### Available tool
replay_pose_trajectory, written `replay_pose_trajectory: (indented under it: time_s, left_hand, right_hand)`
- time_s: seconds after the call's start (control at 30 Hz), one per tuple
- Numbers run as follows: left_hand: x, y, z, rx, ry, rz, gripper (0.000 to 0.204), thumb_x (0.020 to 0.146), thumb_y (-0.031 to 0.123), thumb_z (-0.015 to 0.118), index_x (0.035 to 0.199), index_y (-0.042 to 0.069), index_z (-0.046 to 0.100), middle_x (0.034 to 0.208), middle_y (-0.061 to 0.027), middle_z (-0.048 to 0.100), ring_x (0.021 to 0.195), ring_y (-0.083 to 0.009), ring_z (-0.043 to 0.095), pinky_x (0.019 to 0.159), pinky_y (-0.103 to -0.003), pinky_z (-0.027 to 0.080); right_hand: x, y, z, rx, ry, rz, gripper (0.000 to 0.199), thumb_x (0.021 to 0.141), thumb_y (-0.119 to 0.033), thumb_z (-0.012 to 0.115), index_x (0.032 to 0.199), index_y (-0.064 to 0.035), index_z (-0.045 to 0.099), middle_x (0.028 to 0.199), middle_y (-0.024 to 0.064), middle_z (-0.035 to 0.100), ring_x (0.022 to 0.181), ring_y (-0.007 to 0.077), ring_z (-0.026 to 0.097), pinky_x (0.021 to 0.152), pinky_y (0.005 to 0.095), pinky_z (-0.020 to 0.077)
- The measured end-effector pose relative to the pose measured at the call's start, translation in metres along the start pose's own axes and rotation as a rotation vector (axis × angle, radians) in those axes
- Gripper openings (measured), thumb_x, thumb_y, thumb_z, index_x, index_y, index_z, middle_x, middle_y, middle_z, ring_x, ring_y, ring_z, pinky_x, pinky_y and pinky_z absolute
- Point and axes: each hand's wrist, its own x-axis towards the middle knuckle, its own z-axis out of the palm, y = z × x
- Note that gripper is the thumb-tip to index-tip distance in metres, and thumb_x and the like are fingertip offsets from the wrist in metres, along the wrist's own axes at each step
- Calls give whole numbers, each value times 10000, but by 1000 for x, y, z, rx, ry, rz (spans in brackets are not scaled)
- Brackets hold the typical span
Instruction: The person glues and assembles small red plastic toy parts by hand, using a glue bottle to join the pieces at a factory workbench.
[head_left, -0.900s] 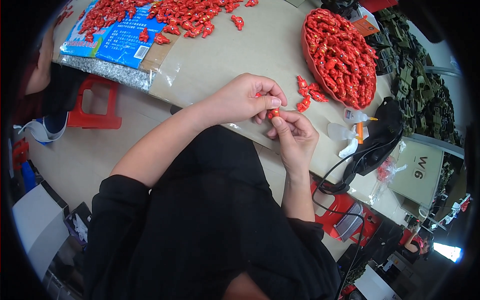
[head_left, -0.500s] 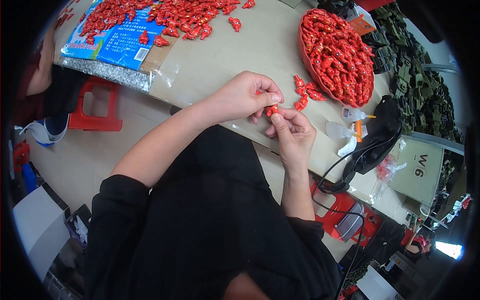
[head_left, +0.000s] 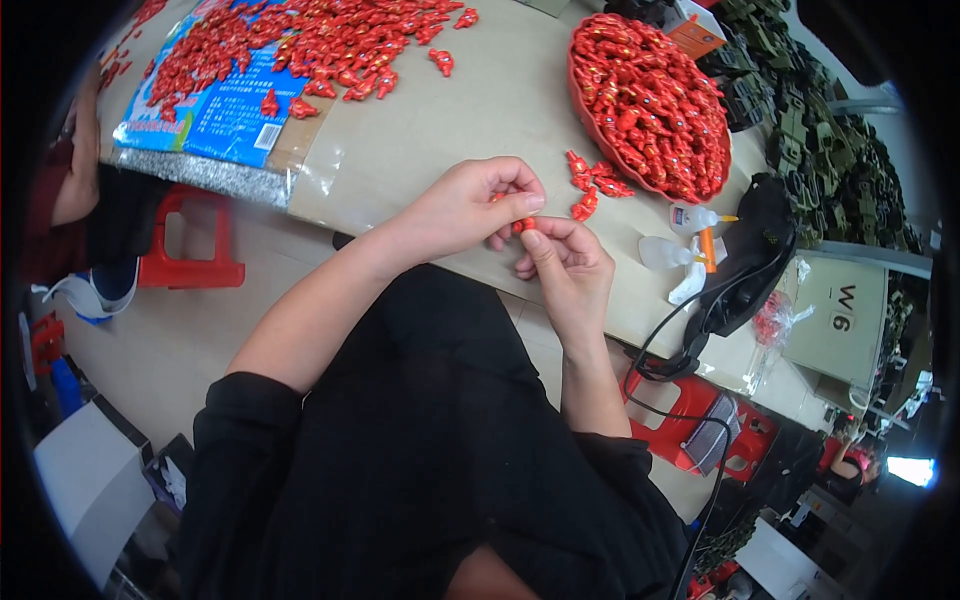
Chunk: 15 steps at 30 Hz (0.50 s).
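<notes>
both hands (head_left: pixel 520 225) stayed pinching small red piece (head_left: pixel 522 224) between fingers.

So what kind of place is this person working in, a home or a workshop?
Most likely a small assembly workshop. A red tray is heaped with identical small red parts, more of them lie spread on a printed sheet, and both the left hand and right hand pinch one red piece. Glue bottles lie nearby.

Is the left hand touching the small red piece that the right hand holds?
Touching. The head view shows the left hand and right hand fingertips pinching the small red piece between them, no gap visible.
</notes>
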Motion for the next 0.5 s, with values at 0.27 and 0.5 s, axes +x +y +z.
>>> replay_pose_trajectory:
  time_s: [0.27, 0.5]
  left_hand:
    - [-1, 4, 3, 39, 99, -54, 116, 852, 132, 499, 876, 19, 503, 727, -1, 503, 584, -43, 474, 519, -184, 413]
    - [0, -5, 12, 507, 256, 194, 128, 810, 103, 559, 885, 2, 531, 781, -17, 510, 715, -69, 493, 651, -198, 419]
  right_hand:
    - [14, -2, -38, -602, 392, -210, 247, 768, -142, 627, 909, 41, 541, 730, 85, 558, 507, 81, 491, 455, 211, 393]
    - [25, -13, -26, -943, 262, -275, 270, 728, -122, 632, 938, 33, 562, 770, 128, 543, 565, 156, 534, 525, 277, 435]
